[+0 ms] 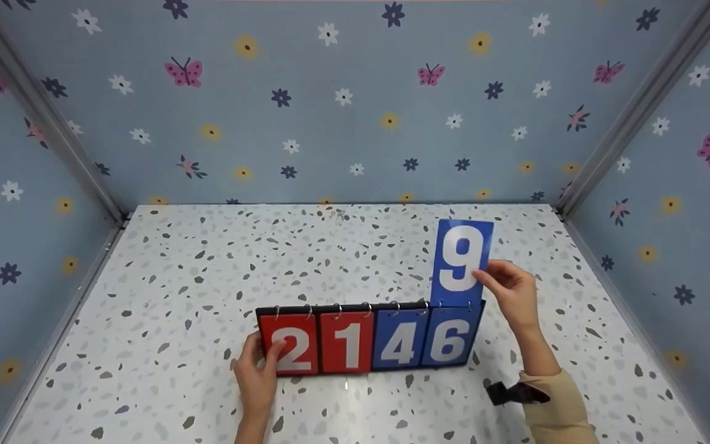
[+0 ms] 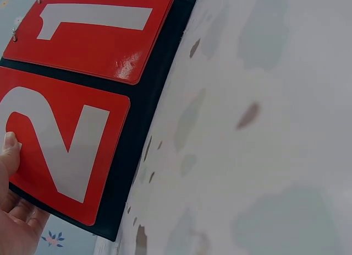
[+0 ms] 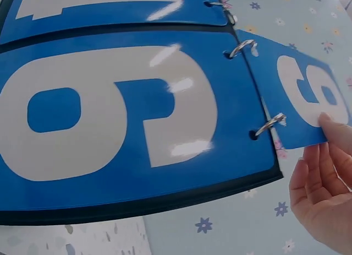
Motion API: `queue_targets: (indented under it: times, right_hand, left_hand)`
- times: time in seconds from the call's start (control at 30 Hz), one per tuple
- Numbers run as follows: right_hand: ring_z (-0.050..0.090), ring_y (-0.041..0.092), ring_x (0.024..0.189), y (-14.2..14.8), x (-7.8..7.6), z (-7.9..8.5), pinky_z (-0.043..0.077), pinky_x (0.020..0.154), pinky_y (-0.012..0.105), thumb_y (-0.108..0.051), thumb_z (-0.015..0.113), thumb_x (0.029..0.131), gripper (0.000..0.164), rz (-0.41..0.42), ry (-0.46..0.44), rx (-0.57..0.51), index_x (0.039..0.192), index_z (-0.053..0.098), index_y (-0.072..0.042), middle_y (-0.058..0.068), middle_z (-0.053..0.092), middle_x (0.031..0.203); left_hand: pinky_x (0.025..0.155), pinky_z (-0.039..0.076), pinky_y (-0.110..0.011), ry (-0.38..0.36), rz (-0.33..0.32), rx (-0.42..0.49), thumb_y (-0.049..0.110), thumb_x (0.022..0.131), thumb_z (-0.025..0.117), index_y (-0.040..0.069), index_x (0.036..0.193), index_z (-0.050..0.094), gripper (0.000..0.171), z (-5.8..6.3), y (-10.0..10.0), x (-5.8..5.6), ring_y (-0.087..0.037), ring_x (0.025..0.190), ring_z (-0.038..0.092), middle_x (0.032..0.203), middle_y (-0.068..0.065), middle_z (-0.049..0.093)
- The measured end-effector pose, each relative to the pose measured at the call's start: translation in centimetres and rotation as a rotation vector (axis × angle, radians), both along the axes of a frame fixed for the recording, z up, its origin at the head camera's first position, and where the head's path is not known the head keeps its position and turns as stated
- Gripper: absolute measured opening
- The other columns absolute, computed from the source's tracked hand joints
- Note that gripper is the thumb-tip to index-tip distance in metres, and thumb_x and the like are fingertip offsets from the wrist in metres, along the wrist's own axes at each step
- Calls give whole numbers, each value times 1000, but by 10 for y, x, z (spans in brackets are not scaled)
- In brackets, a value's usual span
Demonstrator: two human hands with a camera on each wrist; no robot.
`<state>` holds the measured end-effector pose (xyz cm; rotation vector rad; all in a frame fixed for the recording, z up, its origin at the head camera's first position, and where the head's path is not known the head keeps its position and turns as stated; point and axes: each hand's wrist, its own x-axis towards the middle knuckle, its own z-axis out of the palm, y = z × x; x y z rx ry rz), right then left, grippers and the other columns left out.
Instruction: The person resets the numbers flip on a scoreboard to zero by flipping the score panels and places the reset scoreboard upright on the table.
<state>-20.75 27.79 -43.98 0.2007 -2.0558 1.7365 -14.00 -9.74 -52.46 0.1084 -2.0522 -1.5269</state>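
A flip scoreboard with a black backing stands on the speckled table, its ringed cards reading 2, 1, 4 and 6. The left hand grips its left end, thumb on the red 2 card and fingers behind. At the other end, the right hand pinches the side edge of a blue 9 card, raised upright above the blue 6 card. Metal rings join the raised card to the top edge. In the right wrist view the thumb lies over the 9 card's face.
The speckled tabletop is enclosed by blue flowered panels at the back and both sides. Grey metal strips run along the corners. A black strap hangs at the right sleeve.
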Motion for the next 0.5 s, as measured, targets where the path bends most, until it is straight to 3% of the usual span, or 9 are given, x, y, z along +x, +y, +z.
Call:
queue_targets:
  times: [0.17, 0.2, 0.33, 0.37, 0.4, 0.43, 0.5]
  right_hand:
    - [57, 15, 65, 3, -12, -11, 48, 61, 21, -9, 71, 75, 22, -27, -50, 33, 89, 64, 6, 13, 62, 77]
    - [57, 14, 65, 14, -26, -32, 49, 62, 21, -12, 71, 75, 23, 2, -43, 21, 91, 65, 3, 12, 63, 77]
    - [59, 18, 67, 27, -44, -57, 50, 64, 27, -15, 71, 76, 27, 11, -78, 35, 96, 65, 1, 13, 63, 77]
    - [60, 19, 68, 35, -53, -73, 50, 64, 27, -14, 71, 76, 28, 13, -80, 28, 98, 65, 1, 14, 63, 78]
    - [61, 20, 69, 43, -63, -89, 51, 64, 27, -14, 71, 76, 29, 3, -94, 41, 100, 65, 0, 14, 63, 79]
    - [61, 21, 69, 42, -63, -89, 51, 64, 26, -14, 71, 75, 30, -40, -122, 73, 101, 65, -1, 14, 63, 79]
    - [61, 19, 70, 59, -83, -124, 50, 64, 23, -18, 71, 76, 32, -68, -139, 94, 104, 65, -6, 11, 64, 80]
  left_hand:
    - [67, 46, -16, 22, 4, -11, -1, 75, 68, -6, 95, 58, 23, -1, 0, 0, -23, 76, 60, 87, -15, 64]
    - [67, 46, -16, 31, 3, -11, -1, 75, 68, -7, 95, 57, 23, -1, 0, 0, -23, 76, 60, 87, -16, 64]
    - [66, 46, -15, 59, -5, -6, -4, 73, 68, -8, 94, 57, 24, -1, 0, 0, -24, 75, 60, 86, -17, 64]
    - [67, 46, -15, 59, -3, -7, -4, 73, 68, -8, 94, 57, 24, -1, 0, 1, -24, 75, 60, 86, -17, 64]
    - [67, 46, -15, 59, -2, -6, -4, 73, 68, -8, 95, 57, 25, 0, -1, 1, -24, 75, 60, 86, -17, 64]
    - [67, 46, -15, 53, 0, -8, -4, 73, 69, -8, 95, 57, 25, 0, -1, 0, -24, 76, 60, 86, -17, 64]
    - [68, 46, -14, 42, 5, -16, -3, 73, 69, -8, 95, 58, 25, -1, -1, 0, -24, 76, 60, 87, -17, 64]
